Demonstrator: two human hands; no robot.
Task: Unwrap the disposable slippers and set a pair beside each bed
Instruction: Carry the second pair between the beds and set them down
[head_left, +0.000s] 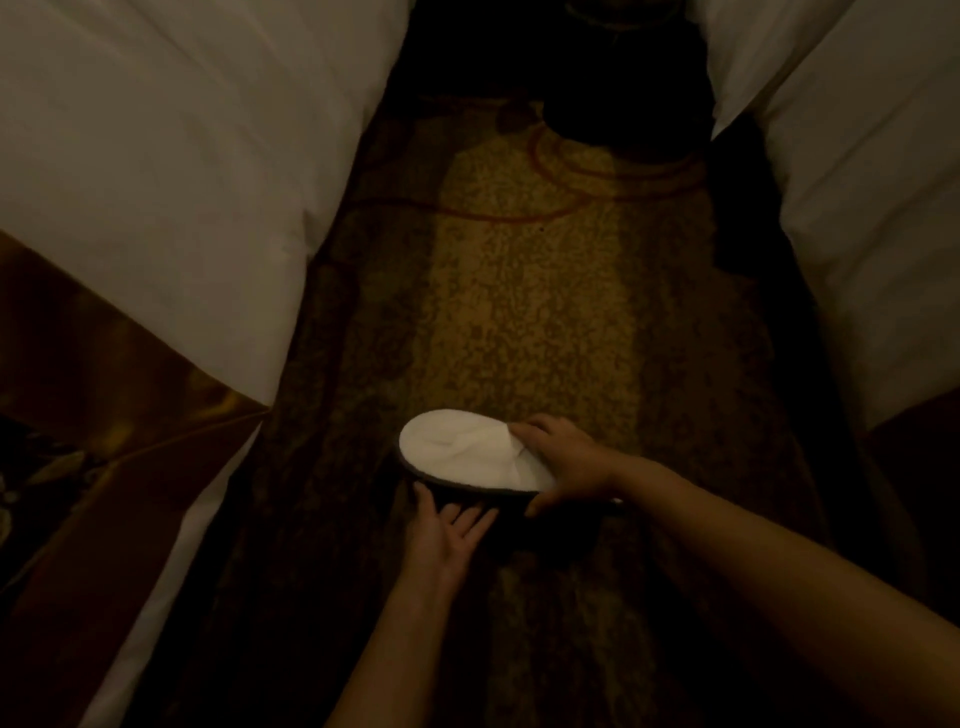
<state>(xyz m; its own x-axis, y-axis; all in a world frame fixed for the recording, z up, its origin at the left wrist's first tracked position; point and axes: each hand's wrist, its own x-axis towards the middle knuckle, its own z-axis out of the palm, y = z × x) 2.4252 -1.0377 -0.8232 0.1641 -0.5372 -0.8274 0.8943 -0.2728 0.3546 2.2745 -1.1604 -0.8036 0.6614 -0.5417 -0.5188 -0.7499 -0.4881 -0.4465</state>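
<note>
A white disposable slipper (457, 449) with a dark sole edge is held low over the patterned carpet (519, 291) in the aisle between two beds. My right hand (566, 460) grips its right end, fingers curled over the white upper and thumb under the sole. Spread flat with its fingers apart, my left hand (447, 535) presses against the dark underside along the slipper's near edge. Whether a second slipper lies beneath the first I cannot tell in the dim light. The left bed (171, 171) and the right bed (857, 182) are both covered in white bedding.
A brown and gold bed runner (104, 374) crosses the left bed's near end. A dark object (618, 114), possibly a nightstand base, stands at the far end of the aisle. The room is dim.
</note>
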